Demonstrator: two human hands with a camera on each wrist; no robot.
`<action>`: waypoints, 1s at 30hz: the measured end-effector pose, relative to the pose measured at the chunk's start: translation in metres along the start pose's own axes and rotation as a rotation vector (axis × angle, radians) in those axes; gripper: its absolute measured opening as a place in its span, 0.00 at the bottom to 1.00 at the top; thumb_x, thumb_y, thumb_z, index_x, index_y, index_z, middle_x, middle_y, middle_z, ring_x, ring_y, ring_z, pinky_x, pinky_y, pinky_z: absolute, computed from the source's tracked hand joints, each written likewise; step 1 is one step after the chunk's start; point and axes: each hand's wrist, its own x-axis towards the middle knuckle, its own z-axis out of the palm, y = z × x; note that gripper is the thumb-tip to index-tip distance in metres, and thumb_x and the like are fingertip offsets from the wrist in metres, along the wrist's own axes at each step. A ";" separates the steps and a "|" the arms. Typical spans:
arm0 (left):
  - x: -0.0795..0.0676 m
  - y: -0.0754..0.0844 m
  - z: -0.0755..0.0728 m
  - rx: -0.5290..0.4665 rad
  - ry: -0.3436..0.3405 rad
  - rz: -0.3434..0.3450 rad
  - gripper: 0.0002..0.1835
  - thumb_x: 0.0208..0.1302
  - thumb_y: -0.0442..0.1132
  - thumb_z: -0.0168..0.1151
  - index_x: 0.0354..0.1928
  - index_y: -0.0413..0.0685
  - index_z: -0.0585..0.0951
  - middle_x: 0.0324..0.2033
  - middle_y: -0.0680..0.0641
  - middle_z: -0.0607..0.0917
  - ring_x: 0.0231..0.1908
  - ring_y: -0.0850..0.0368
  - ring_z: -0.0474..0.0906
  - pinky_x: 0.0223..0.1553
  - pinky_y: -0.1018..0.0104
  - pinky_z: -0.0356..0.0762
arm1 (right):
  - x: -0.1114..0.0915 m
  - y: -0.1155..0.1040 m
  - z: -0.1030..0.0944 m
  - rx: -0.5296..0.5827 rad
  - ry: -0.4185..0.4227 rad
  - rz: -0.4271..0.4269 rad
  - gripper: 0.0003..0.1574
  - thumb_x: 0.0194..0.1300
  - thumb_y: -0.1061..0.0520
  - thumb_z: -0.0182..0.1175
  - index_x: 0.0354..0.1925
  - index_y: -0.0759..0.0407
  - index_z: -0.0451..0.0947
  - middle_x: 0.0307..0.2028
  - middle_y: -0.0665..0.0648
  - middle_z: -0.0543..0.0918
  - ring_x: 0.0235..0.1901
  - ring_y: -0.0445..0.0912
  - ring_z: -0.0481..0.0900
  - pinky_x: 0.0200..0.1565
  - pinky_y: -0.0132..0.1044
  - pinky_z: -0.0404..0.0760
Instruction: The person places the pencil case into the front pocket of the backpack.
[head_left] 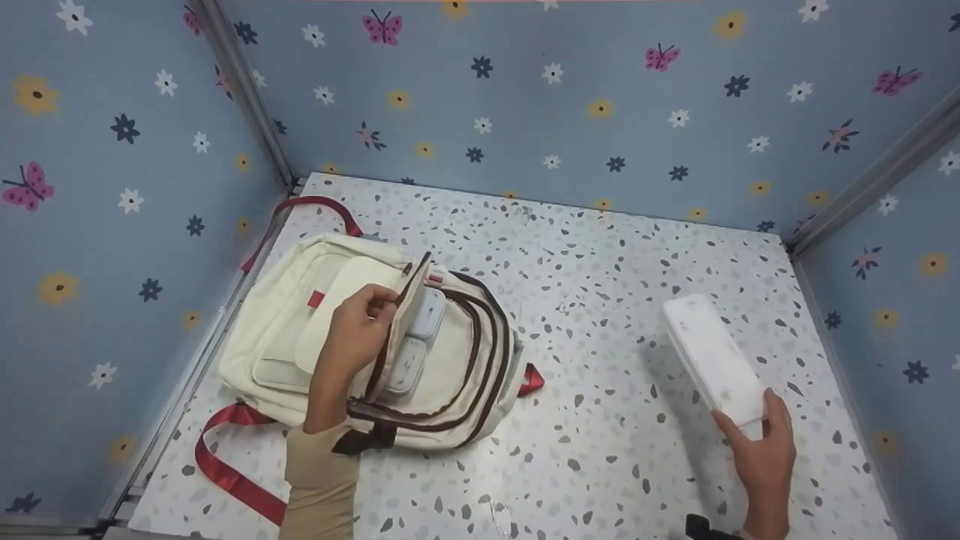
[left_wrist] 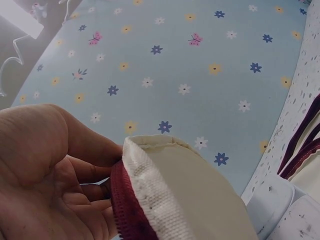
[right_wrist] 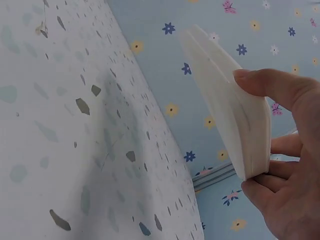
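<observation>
A cream backpack with dark red zippers lies on the speckled table at the left, its front compartment unzipped. My left hand pinches the zippered edge of the opened flap and holds it up. Inside the compartment sit two pale, rounded boxes, side by side. Over the right part of the table, my right hand grips one end of a long white box, thumb on one side and fingers on the other. In the right wrist view the white box is tilted above the tabletop.
Red straps trail from the backpack toward the table's left edge. A small red loop sticks out at its right side. Blue flowered panels wall in the table at the back and both sides.
</observation>
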 end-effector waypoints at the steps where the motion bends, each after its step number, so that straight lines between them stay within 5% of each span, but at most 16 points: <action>1: 0.000 0.000 0.000 0.000 0.003 0.002 0.10 0.68 0.33 0.52 0.48 0.39 0.78 0.40 0.40 0.81 0.42 0.50 0.76 0.43 0.60 0.71 | 0.000 -0.002 0.001 0.012 -0.002 -0.014 0.59 0.55 0.52 0.71 0.75 0.55 0.47 0.73 0.59 0.53 0.73 0.54 0.50 0.72 0.41 0.50; 16: 0.001 -0.001 0.001 -0.004 0.020 0.017 0.09 0.67 0.32 0.53 0.46 0.38 0.79 0.39 0.40 0.82 0.41 0.49 0.77 0.44 0.60 0.71 | -0.004 -0.033 0.014 0.052 -0.039 -0.183 0.59 0.50 0.54 0.74 0.73 0.58 0.52 0.73 0.58 0.55 0.73 0.54 0.51 0.71 0.48 0.51; 23: 0.001 -0.001 0.001 -0.005 0.012 0.016 0.09 0.67 0.32 0.53 0.46 0.38 0.79 0.39 0.40 0.82 0.41 0.49 0.77 0.43 0.60 0.71 | -0.007 -0.048 0.025 0.097 -0.069 -0.302 0.57 0.47 0.58 0.75 0.71 0.55 0.58 0.69 0.56 0.62 0.69 0.51 0.59 0.70 0.41 0.55; 26: 0.000 0.000 0.000 -0.006 0.005 0.017 0.09 0.67 0.32 0.53 0.46 0.38 0.79 0.40 0.40 0.82 0.42 0.49 0.77 0.43 0.60 0.71 | -0.013 -0.062 0.029 0.120 -0.082 -0.371 0.56 0.46 0.62 0.75 0.70 0.57 0.59 0.68 0.56 0.65 0.67 0.51 0.62 0.68 0.31 0.56; 30: 0.000 0.001 0.000 -0.006 0.006 0.009 0.09 0.67 0.32 0.53 0.46 0.38 0.79 0.40 0.40 0.82 0.41 0.49 0.77 0.43 0.60 0.71 | -0.016 -0.070 0.037 0.132 -0.114 -0.402 0.56 0.46 0.61 0.76 0.70 0.56 0.60 0.68 0.55 0.64 0.68 0.52 0.61 0.69 0.37 0.57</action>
